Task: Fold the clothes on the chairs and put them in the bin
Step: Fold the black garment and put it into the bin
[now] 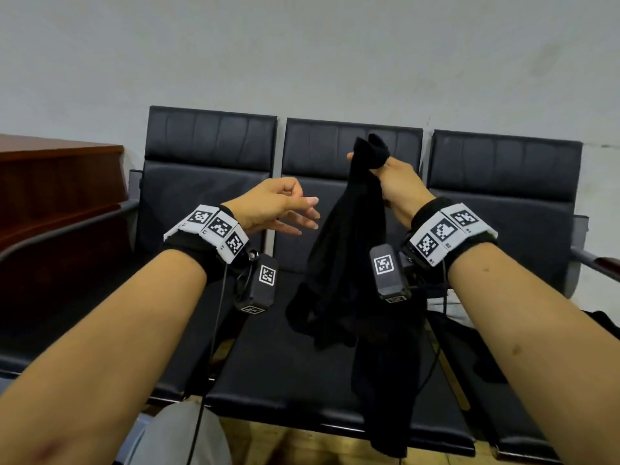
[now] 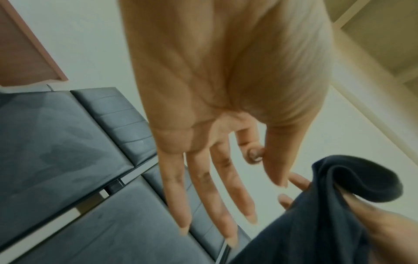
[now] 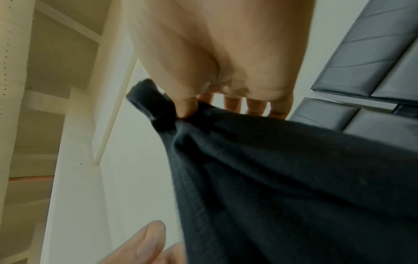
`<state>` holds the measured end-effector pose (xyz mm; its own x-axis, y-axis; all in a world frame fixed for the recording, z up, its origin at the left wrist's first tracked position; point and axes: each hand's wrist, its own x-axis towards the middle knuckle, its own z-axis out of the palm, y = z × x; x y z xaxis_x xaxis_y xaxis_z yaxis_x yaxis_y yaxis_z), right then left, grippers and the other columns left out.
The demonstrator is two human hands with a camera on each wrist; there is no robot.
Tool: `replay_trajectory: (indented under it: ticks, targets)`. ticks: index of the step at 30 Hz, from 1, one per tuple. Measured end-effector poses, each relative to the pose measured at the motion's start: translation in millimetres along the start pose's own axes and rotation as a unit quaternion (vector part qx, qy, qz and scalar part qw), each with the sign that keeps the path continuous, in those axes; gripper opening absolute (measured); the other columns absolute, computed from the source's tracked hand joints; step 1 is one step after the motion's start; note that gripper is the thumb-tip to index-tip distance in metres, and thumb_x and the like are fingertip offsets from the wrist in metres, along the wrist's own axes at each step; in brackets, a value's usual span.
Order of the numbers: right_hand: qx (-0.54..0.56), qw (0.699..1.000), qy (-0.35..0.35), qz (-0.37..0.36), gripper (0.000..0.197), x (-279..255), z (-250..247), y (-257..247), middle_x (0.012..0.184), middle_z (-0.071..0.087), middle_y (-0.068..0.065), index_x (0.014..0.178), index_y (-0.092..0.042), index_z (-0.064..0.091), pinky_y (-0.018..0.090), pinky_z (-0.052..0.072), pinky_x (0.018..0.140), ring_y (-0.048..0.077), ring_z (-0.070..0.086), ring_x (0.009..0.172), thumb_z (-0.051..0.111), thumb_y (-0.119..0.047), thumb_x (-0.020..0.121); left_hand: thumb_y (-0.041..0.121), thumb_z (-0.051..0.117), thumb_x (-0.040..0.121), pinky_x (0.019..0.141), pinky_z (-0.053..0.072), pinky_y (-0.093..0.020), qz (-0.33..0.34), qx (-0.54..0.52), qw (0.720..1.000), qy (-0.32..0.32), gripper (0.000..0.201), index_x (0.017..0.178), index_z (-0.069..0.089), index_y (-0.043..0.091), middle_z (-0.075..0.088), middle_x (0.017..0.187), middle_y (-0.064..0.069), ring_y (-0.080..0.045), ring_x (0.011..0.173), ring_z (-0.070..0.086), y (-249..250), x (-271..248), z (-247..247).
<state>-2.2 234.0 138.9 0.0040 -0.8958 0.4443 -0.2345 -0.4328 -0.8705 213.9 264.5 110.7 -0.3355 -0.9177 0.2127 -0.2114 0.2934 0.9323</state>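
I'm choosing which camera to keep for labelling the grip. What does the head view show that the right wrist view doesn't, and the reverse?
Only the head view shows the row of three black padded chairs, the brown wooden cabinet, both marker wristbands, and the black cloth garment hanging its full length over the middle seat. Only the right wrist view shows the pale shelving unit and, close up, the thumb pressing the garment's bunched top edge. Both show the right hand gripping the garment and the left hand beside it, holding nothing.

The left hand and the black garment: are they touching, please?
Apart. The head view shows a gap between the left hand's fingertips and the black garment, which hangs from the right hand.
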Motion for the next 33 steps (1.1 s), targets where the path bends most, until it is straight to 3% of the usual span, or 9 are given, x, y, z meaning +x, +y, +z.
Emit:
replay_trajectory:
  ticks: [4,6,10,13,16,19,24,29,33]
  targets:
    - [0.025,0.999,-0.018,-0.027,0.025,-1,2,-5,0.110,0.071,0.008,0.117,-0.015,0.069,0.034,0.053,0.091,0.023,0.066,0.105,0.055,-0.021,0.097,0.036,0.084,0.059,0.090,0.054,-0.045,-0.005,0.027,0.999,-0.021,0.072,0.117,0.048,0.012,0.071,0.109,-0.009,-0.021,0.097,0.071,14,3,17]
    - [0.022,0.998,-0.016,-0.062,0.017,-3,4,-9,0.100,0.071,0.006,0.105,-0.014,0.070,0.033,0.051,0.087,0.020,0.065,0.095,0.056,-0.021,0.097,0.037,0.083,0.064,0.087,0.056,-0.041,-0.014,0.078,0.996,-0.049,0.074,0.125,0.046,0.016,0.070,0.108,-0.007,-0.019,0.095,0.071,18,8,32]
    - [0.001,0.995,0.044,-0.094,0.018,1,-3,-11,0.085,0.062,0.005,0.085,-0.018,0.065,0.032,0.046,0.074,0.015,0.056,0.081,0.055,-0.024,0.098,0.018,0.072,0.086,0.068,0.056,-0.030,-0.022,0.155,0.986,-0.056,0.031,0.113,0.058,0.009,0.065,0.082,-0.005,-0.019,0.070,0.065,7,24,55]
    - [-0.002,0.994,0.084,-0.076,0.027,1,-16,-5,0.075,0.058,-0.002,0.074,-0.021,0.057,0.022,0.044,0.068,0.006,0.053,0.070,0.053,-0.032,0.099,0.015,0.062,0.093,0.060,0.050,-0.027,-0.009,0.186,0.982,0.032,0.013,0.097,0.064,0.003,0.056,0.066,-0.003,-0.014,0.057,0.054,-6,38,45]
    - [-0.038,0.990,0.121,-0.057,0.038,-2,-31,8,0.064,0.049,-0.009,0.064,-0.022,0.047,0.020,0.037,0.059,0.002,0.044,0.058,0.050,-0.034,0.100,0.016,0.055,0.097,0.072,0.045,-0.030,0.016,0.211,0.968,0.133,0.021,0.093,0.069,0.000,0.058,0.069,-0.007,-0.019,0.070,0.054,-19,50,20]
    - [-0.049,0.990,0.127,-0.034,0.037,-2,-43,25,0.070,0.049,0.005,0.071,-0.013,0.050,0.030,0.036,0.064,0.015,0.045,0.067,0.054,-0.039,0.097,0.015,0.054,0.096,0.087,0.045,-0.029,0.056,0.253,0.940,0.220,0.021,0.103,0.073,0.008,0.070,0.094,-0.009,-0.022,0.094,0.062,-21,51,-2]
    - [-0.015,0.994,0.101,0.025,0.038,-4,-41,38,0.082,0.064,0.009,0.084,-0.002,0.067,0.040,0.052,0.073,0.020,0.061,0.078,0.070,-0.040,0.085,0.013,0.047,0.098,0.078,0.037,-0.024,0.089,0.251,0.927,0.266,0.019,0.103,0.064,0.009,0.061,0.097,-0.004,-0.018,0.092,0.054,-8,48,-15]
    - [0.016,0.992,0.116,0.042,0.023,1,-44,40,0.108,0.068,0.007,0.096,-0.015,0.066,0.037,0.052,0.093,0.022,0.065,0.102,0.058,-0.037,0.094,0.028,0.071,0.086,0.076,0.045,-0.030,0.074,0.173,0.963,0.194,0.024,0.080,0.062,0.007,0.061,0.080,-0.005,-0.015,0.075,0.055,-5,39,-25]
    - [-0.010,0.981,0.190,0.023,0.030,3,-50,49,0.108,0.061,0.006,0.109,-0.011,0.061,0.028,0.046,0.079,0.017,0.058,0.097,0.047,-0.035,0.100,0.030,0.088,0.065,0.057,0.044,-0.018,-0.065,0.319,0.945,0.044,0.030,0.071,0.070,0.008,0.063,0.061,0.004,-0.010,0.057,0.057,-3,22,-37]
